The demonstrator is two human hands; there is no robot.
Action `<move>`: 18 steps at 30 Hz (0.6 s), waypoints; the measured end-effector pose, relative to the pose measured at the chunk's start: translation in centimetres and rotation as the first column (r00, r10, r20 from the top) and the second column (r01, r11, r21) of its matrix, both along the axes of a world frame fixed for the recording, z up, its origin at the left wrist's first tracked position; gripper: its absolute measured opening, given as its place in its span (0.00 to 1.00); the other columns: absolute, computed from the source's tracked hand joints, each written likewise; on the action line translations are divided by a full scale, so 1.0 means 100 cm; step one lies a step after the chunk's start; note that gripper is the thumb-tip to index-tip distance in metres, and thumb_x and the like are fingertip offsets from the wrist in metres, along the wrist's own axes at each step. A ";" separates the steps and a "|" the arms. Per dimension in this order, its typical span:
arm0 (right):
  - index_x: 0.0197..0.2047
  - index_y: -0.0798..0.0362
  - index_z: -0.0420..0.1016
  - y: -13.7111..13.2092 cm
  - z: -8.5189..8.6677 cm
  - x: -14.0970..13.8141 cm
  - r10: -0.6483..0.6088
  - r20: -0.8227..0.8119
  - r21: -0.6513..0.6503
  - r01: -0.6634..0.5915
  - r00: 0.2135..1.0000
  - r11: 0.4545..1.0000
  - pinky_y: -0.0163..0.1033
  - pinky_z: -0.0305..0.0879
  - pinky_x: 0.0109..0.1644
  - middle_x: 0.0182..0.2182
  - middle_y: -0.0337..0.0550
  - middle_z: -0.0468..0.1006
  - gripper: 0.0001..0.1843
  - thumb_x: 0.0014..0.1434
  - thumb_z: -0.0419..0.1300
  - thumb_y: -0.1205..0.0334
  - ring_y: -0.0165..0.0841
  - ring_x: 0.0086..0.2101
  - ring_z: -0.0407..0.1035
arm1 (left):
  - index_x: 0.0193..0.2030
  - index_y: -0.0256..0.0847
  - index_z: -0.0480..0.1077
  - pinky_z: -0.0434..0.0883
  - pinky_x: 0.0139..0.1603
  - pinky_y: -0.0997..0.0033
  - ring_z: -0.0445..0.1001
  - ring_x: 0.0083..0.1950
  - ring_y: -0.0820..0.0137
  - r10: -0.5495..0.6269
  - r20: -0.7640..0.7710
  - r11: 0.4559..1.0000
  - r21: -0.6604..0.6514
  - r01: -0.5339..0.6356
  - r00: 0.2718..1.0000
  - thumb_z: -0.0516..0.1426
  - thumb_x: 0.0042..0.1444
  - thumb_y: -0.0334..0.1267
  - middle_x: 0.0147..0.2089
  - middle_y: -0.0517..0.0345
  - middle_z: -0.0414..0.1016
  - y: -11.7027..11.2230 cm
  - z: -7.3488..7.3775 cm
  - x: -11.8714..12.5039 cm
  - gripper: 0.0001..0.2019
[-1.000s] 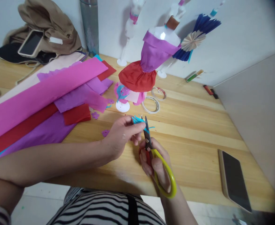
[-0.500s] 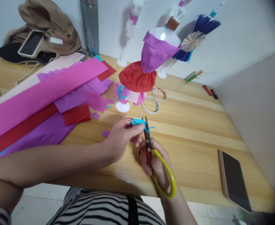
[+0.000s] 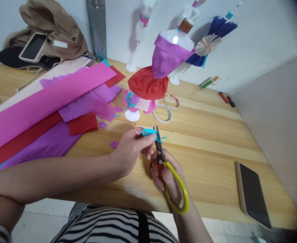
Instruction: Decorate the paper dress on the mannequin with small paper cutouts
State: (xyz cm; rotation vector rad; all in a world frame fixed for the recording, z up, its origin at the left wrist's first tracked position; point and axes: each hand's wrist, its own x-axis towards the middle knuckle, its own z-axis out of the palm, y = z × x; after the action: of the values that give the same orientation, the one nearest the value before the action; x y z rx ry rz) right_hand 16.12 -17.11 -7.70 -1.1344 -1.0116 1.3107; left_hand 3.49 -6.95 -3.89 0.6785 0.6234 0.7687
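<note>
Between the thumb and fingers of my left hand (image 3: 129, 148) is a small piece of blue paper (image 3: 148, 132) with a fringed edge. My right hand (image 3: 170, 175) grips yellow-handled scissors (image 3: 185, 199), thumb and fingers through the loops. The dark blades point away from me, a little apart, and meet the paper's right end, where a thin strip sticks out. Beyond my hands stands a small dress form (image 3: 175, 40) in a purple paper bodice (image 3: 166, 55) and a gathered red skirt (image 3: 148, 82). A purple paper flower (image 3: 114, 144) lies left of my left hand.
Pink, red and purple paper sheets (image 3: 49, 96) cover the left of the table. Two tape rolls (image 3: 162, 113) lie below the dress form. A phone (image 3: 253, 194) sits at the right front edge. A bottle (image 3: 97, 30) and a brown bag (image 3: 59, 23) stand at the back left.
The scissor handles have shifted very slightly left. Otherwise both hands and the blue paper hold nearly the same position.
</note>
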 end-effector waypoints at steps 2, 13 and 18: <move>0.42 0.49 0.71 0.000 0.000 0.000 -0.004 0.001 -0.013 0.004 1.000 1.000 0.27 0.41 0.13 0.20 0.26 0.59 0.25 0.63 0.61 0.34 0.18 0.13 0.43 | 0.27 0.39 0.67 0.61 0.25 0.75 0.64 0.22 0.77 -0.002 -0.005 1.000 0.001 0.002 1.000 0.65 0.52 0.41 0.21 0.65 0.67 0.000 0.000 0.000 0.12; 0.41 0.49 0.70 0.001 -0.002 -0.003 -0.036 0.015 -0.016 0.037 0.999 0.999 0.29 0.37 0.12 0.19 0.26 0.58 0.26 0.61 0.61 0.33 0.19 0.13 0.41 | 0.25 0.39 0.66 0.61 0.24 0.75 0.65 0.22 0.77 -0.009 0.000 1.000 0.000 0.009 1.000 0.63 0.52 0.41 0.21 0.64 0.66 0.000 0.003 0.000 0.12; 0.41 0.49 0.70 0.000 -0.006 -0.002 -0.038 0.008 -0.036 0.039 0.999 0.999 0.31 0.37 0.11 0.18 0.25 0.56 0.27 0.61 0.61 0.32 0.19 0.12 0.39 | 0.24 0.39 0.65 0.61 0.24 0.75 0.64 0.21 0.78 -0.008 -0.012 1.000 0.002 0.008 1.000 0.63 0.52 0.40 0.20 0.64 0.66 0.001 0.004 -0.001 0.12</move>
State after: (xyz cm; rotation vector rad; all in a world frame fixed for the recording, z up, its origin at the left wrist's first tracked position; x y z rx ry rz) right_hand 15.96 -17.11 -8.26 -1.1811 -0.9705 1.2993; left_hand 3.44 -6.83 -3.45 0.6872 0.6311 0.7584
